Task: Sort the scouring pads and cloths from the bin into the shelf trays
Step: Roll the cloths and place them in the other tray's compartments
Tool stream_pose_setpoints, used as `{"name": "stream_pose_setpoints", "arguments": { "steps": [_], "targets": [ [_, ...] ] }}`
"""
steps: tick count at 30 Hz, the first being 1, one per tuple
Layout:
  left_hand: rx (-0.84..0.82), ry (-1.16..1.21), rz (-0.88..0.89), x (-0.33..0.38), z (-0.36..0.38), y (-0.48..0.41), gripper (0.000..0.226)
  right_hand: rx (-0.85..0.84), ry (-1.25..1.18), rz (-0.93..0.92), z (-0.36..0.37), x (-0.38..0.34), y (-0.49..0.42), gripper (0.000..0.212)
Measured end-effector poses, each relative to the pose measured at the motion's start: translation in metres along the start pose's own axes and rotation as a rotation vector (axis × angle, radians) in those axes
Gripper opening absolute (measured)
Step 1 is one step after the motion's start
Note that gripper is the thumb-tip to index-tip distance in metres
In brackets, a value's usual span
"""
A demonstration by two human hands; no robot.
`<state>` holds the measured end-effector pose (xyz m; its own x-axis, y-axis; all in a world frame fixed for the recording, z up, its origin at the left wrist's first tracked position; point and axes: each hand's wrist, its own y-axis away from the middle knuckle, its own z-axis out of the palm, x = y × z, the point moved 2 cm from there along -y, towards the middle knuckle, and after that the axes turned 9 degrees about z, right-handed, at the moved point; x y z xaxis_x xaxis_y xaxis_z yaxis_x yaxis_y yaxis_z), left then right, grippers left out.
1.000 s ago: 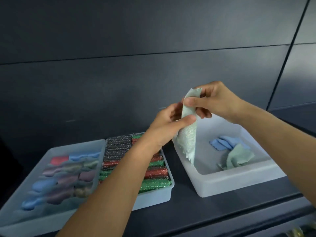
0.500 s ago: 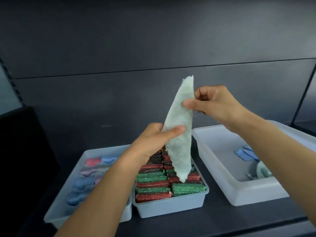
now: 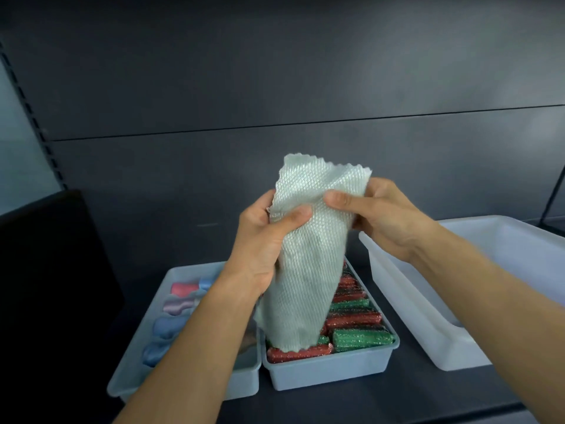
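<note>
The pale green cloth (image 3: 308, 270), a narrow strip a moment ago, now spreads wider at frame centre, above the scouring-pad tray (image 3: 330, 373). The left hand (image 3: 263, 240) and right hand (image 3: 385, 221) each clamp a grip on its upper part, probably folding it for the cloth tray (image 3: 244, 384), lower left.

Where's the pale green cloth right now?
Head view, centre: the cloth is held up between the left hand and right hand, its lower edge hanging over the scouring-pad tray, left of the white bin.

Dark back panel (image 3: 275, 71), black box (image 3: 46, 255)
</note>
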<state>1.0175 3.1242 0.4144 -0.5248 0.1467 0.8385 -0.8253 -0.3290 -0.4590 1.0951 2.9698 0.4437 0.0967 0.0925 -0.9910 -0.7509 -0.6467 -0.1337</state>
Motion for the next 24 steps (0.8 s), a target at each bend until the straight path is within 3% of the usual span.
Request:
{"name": "stream_pose_setpoints", "arguments": {
  "steps": [7, 11, 18, 24],
  "targets": [
    [-0.041, -0.065, 0.018, 0.012, -0.002, -0.001, 0.039, 0.094, -0.037, -0.001, -0.002, -0.005, 0.002, 0.032],
    [0.003, -0.039, 0.033, 0.020, -0.007, -0.009, 0.021, 0.032, 0.002, -0.010, -0.004, -0.007, 0.006, 0.041],
    [-0.055, 0.147, -0.021, 0.026, 0.007, -0.011, 0.040, -0.148, 0.010, -0.069, 0.007, -0.022, 0.013, 0.028],
    [0.040, 0.057, -0.020, 0.025, 0.009, -0.016, 0.023, 0.045, 0.070, -0.141, 0.010, -0.030, 0.005, 0.034]
  ]
}}
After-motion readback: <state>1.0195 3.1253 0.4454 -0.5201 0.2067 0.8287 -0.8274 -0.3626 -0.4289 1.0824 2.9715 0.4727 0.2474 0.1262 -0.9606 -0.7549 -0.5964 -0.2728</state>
